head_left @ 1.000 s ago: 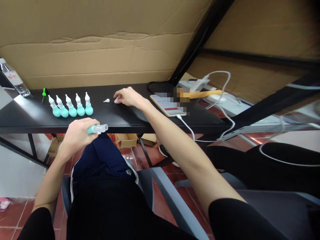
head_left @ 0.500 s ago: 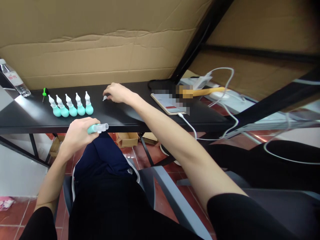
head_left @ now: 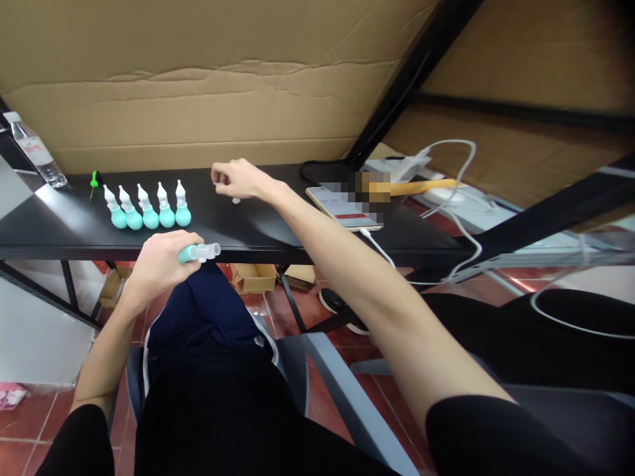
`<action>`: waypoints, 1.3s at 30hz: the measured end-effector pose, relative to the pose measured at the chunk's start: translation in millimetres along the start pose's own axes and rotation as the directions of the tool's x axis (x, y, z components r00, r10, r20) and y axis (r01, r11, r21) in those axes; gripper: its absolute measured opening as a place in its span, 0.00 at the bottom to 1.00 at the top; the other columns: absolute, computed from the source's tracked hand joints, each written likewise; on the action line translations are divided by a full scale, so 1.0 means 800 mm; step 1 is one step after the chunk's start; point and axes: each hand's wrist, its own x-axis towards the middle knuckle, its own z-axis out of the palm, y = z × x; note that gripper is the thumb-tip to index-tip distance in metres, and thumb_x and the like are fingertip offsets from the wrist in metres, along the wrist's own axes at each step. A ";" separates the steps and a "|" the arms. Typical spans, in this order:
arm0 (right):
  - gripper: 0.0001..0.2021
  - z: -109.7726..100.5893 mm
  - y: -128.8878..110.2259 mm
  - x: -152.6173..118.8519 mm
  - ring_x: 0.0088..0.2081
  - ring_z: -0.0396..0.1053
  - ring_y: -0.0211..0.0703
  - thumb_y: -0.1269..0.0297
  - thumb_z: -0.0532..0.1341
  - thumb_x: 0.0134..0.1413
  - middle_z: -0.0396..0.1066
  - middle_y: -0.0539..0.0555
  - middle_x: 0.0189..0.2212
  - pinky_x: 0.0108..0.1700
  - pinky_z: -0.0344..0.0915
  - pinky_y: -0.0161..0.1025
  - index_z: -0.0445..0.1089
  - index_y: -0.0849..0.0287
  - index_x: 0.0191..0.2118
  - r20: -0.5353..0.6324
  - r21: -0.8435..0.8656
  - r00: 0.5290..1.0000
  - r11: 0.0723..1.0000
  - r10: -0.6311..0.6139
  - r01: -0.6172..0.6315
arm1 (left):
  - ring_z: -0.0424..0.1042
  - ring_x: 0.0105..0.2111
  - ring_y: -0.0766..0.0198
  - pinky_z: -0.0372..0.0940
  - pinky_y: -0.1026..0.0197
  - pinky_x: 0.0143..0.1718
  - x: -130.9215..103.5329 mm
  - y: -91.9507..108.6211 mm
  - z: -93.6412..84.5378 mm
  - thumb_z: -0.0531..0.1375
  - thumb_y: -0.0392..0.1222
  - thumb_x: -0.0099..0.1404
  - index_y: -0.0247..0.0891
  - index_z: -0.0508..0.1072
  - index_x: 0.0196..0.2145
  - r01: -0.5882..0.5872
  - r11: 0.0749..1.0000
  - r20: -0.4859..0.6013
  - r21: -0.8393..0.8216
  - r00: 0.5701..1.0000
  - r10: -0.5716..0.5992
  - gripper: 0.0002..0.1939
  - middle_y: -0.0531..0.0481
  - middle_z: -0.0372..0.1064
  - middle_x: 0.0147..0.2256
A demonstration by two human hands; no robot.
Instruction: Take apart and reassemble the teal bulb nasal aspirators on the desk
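Left grip [head_left: 166, 256] wrapped round mint-green bulb [head_left: 187, 254], translucent open-ended nozzle [head_left: 209, 251] protruding

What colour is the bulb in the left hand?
The bulb is mint green where it shows, in the head view.

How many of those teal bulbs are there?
6: five bulbs in a row on the table, and one partly hidden in the left hand. I see no others.

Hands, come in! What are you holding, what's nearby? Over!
Left hand: holding teal bulb, clear nozzle pointing right. Right hand: over black table, grip unclear. Small white piece beside it. Five similar bulbs standing farther left.
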 end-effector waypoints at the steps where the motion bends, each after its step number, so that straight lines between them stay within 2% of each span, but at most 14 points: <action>1: 0.14 -0.002 0.002 -0.002 0.42 0.78 0.51 0.70 0.63 0.64 0.85 0.56 0.41 0.49 0.66 0.43 0.79 0.60 0.53 -0.003 0.036 1.000 0.999 -0.003 0.003 | 0.79 0.35 0.62 0.67 0.61 0.37 0.000 0.000 0.001 0.64 0.35 0.68 0.42 0.82 0.39 -0.003 1.000 0.002 -0.003 1.000 0.003 0.06 0.52 0.84 0.38; 3: 0.14 -0.006 0.004 -0.005 0.41 0.79 0.47 0.72 0.63 0.63 0.85 0.54 0.41 0.49 0.67 0.41 0.79 0.59 0.52 0.032 0.107 0.999 0.994 -0.007 0.003 | 0.79 0.35 0.62 0.66 0.61 0.36 0.000 0.000 0.001 0.64 0.35 0.68 0.42 0.82 0.39 -0.005 1.000 0.004 -0.003 1.000 0.005 0.06 0.52 0.84 0.37; 5: 0.11 -0.007 0.004 -0.007 0.39 0.79 0.44 0.75 0.64 0.61 0.85 0.54 0.40 0.47 0.67 0.39 0.80 0.59 0.47 0.090 0.138 0.996 0.990 -0.006 -0.006 | 0.79 0.35 0.62 0.65 0.61 0.36 0.000 0.001 0.001 0.64 0.35 0.68 0.41 0.82 0.39 -0.006 1.000 0.005 -0.001 1.000 0.006 0.06 0.52 0.83 0.37; 9: 0.09 -0.002 0.007 -0.006 0.38 0.77 0.44 0.77 0.64 0.57 0.84 0.54 0.37 0.44 0.67 0.39 0.80 0.59 0.40 0.164 0.059 0.986 0.998 -0.006 -0.004 | 0.79 0.35 0.62 0.66 0.61 0.37 0.000 0.003 -0.001 0.65 0.35 0.68 0.41 0.82 0.39 -0.001 1.000 0.009 -0.004 1.000 0.001 0.05 0.52 0.83 0.38; 12: 0.11 0.002 0.013 -0.003 0.40 0.77 0.45 0.76 0.65 0.56 0.84 0.53 0.38 0.45 0.67 0.40 0.82 0.57 0.41 0.191 0.018 0.981 1.000 -0.015 0.012 | 0.80 0.35 0.62 0.66 0.61 0.38 -0.001 0.002 -0.002 0.65 0.35 0.68 0.41 0.82 0.38 0.002 1.000 0.000 -0.004 1.000 -0.002 0.05 0.52 0.84 0.38; 16: 0.11 0.005 0.020 -0.003 0.40 0.78 0.45 0.74 0.65 0.57 0.85 0.52 0.38 0.47 0.67 0.41 0.83 0.57 0.42 0.191 0.071 0.981 0.997 -0.034 0.020 | 0.79 0.34 0.62 0.66 0.61 0.37 -0.001 0.001 0.000 0.65 0.35 0.68 0.42 0.82 0.38 -0.013 1.000 -0.020 -0.010 1.000 0.012 0.05 0.52 0.83 0.37; 19: 0.07 0.006 0.025 -0.004 0.39 0.77 0.45 0.71 0.66 0.61 0.85 0.51 0.37 0.47 0.66 0.41 0.82 0.56 0.41 0.191 0.099 0.980 0.995 -0.049 0.031 | 0.79 0.34 0.62 0.66 0.61 0.37 -0.001 0.000 0.002 0.65 0.34 0.68 0.42 0.82 0.39 -0.030 0.999 -0.020 -0.015 0.999 0.030 0.06 0.53 0.83 0.37; 22: 0.07 0.005 0.031 -0.007 0.40 0.77 0.47 0.64 0.67 0.67 0.85 0.53 0.38 0.50 0.65 0.44 0.84 0.56 0.43 0.146 0.066 0.988 0.997 -0.054 0.044 | 0.79 0.34 0.62 0.66 0.62 0.37 -0.001 0.000 0.002 0.65 0.33 0.67 0.42 0.82 0.39 -0.038 0.999 -0.022 -0.013 0.999 0.038 0.06 0.53 0.83 0.37; 25: 0.11 0.001 0.041 -0.012 0.46 0.77 0.53 0.57 0.66 0.71 0.85 0.57 0.42 0.56 0.63 0.50 0.85 0.56 0.45 0.111 -0.010 0.991 0.997 -0.069 0.071 | 0.79 0.34 0.62 0.67 0.61 0.37 -0.002 0.000 0.001 0.65 0.34 0.68 0.42 0.82 0.39 -0.035 0.999 -0.026 -0.009 0.999 0.035 0.06 0.53 0.83 0.37; 27: 0.13 -0.002 0.048 -0.015 0.53 0.75 0.59 0.54 0.66 0.73 0.85 0.59 0.45 0.61 0.61 0.55 0.86 0.55 0.44 0.137 -0.055 0.985 0.992 -0.103 0.111 | 0.80 0.35 0.62 0.67 0.61 0.37 -0.002 -0.001 0.001 0.65 0.35 0.68 0.42 0.82 0.38 -0.031 0.999 -0.032 -0.005 0.999 0.031 0.05 0.52 0.84 0.37; 30: 0.13 -0.005 0.053 -0.018 0.58 0.72 0.63 0.54 0.66 0.74 0.85 0.60 0.49 0.64 0.57 0.60 0.87 0.53 0.44 0.190 -0.077 0.970 0.983 -0.150 0.167 | 0.80 0.34 0.62 0.68 0.61 0.37 -0.001 -0.001 0.001 0.65 0.35 0.68 0.43 0.82 0.38 -0.033 0.999 -0.036 -0.004 0.999 0.032 0.06 0.52 0.84 0.38; 35: 0.12 -0.003 0.047 -0.014 0.58 0.70 0.63 0.53 0.66 0.74 0.85 0.59 0.50 0.63 0.55 0.61 0.88 0.50 0.48 0.221 -0.074 0.952 0.969 -0.214 0.235 | 0.79 0.33 0.62 0.68 0.61 0.37 -0.001 -0.001 0.003 0.65 0.35 0.68 0.43 0.83 0.38 -0.038 0.999 -0.043 -0.012 0.998 0.038 0.06 0.52 0.83 0.37; 39: 0.10 0.005 0.036 -0.006 0.57 0.72 0.60 0.62 0.67 0.71 0.86 0.57 0.48 0.63 0.55 0.59 0.87 0.50 0.50 0.294 -0.095 0.928 0.959 -0.228 0.266 | 0.80 0.35 0.61 0.68 0.61 0.38 -0.001 -0.003 0.004 0.65 0.36 0.68 0.43 0.83 0.38 -0.035 0.999 -0.051 -0.004 0.998 0.034 0.06 0.52 0.84 0.37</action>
